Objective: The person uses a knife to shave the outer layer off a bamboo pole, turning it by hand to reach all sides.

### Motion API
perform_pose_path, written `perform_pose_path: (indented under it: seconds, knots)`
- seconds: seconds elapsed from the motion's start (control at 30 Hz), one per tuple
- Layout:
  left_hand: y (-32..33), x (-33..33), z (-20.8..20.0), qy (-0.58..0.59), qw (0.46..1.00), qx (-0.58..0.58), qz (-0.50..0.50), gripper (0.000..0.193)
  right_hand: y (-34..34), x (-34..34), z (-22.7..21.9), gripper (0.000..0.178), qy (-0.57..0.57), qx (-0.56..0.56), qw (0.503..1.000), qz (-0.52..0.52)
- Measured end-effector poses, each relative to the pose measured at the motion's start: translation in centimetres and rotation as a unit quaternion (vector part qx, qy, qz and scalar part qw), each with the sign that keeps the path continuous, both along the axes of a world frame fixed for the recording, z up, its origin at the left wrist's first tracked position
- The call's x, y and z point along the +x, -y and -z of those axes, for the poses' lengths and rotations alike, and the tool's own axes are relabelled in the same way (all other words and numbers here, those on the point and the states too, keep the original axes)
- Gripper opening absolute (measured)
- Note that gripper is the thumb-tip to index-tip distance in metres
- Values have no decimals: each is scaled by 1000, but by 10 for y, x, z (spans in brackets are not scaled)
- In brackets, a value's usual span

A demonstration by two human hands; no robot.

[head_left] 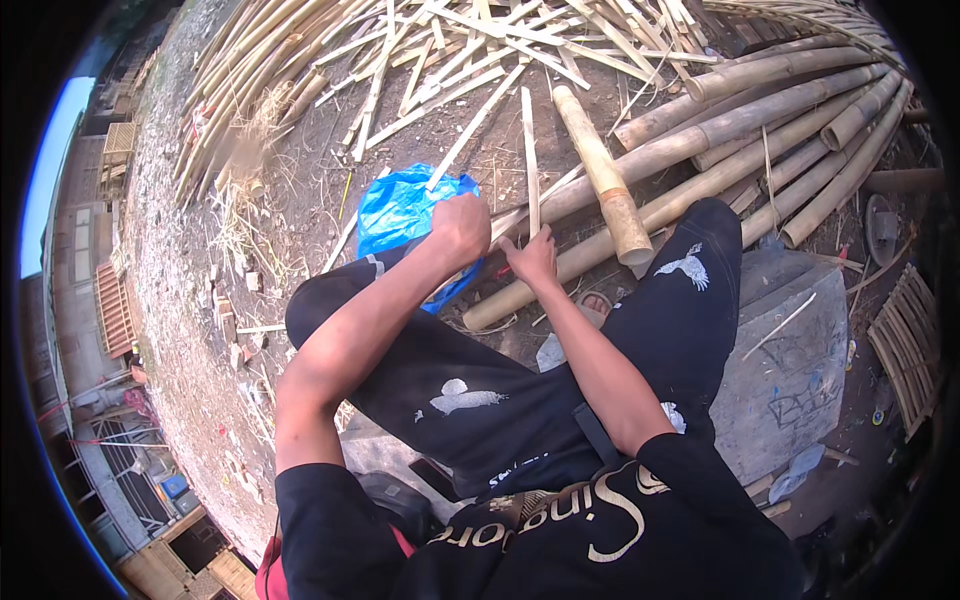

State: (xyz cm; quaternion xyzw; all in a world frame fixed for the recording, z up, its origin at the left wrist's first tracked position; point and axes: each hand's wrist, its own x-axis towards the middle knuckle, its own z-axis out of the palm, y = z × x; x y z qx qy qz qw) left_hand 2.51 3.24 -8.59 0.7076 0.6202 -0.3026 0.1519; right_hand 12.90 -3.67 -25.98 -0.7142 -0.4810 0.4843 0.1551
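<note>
My left hand [462, 228] is closed in a fist over my left knee, in front of a crumpled blue plastic bag [395, 210]. What the fist holds, if anything, is hidden. Just to its right, the fingers of my right hand [532, 258] are closed on the near end of a pale split bamboo strip [530, 150], which points away from me. A small red bit shows beside the right fingers, too small to name. Beyond the hands, a short bamboo pole [603, 175] lies across a longer bamboo pole [575, 270] between my knees.
Thick bamboo poles [760, 125] are stacked at the far right. Split strips [480, 45] lie heaped at the far middle, with long bamboo lengths [245, 60] at far left. A grey slab [790, 370] lies to my right. Shavings [240, 210] litter the left ground.
</note>
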Motion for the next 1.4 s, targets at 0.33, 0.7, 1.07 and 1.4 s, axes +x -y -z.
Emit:
perform_pose_path:
  seconds: [0.33, 0.7, 1.07, 1.4]
  knots:
    - [-5, -27, -23, 49, 993, -15, -106, 23, -13, -13, 16, 24, -352, -108, 903, 221]
    - [-32, -122, -100, 45, 966, 157, -198, 24, -31, 19, -76, 21, -315, -187, 927, 75]
    - [-38, -156, -137, 9, 952, 62, -299, 21, -37, 18, -108, 23, -343, -245, 905, 63]
    - [-44, -156, -151, 29, 957, 77, -278, 28, -239, -36, -191, 27, -480, -262, 837, 2]
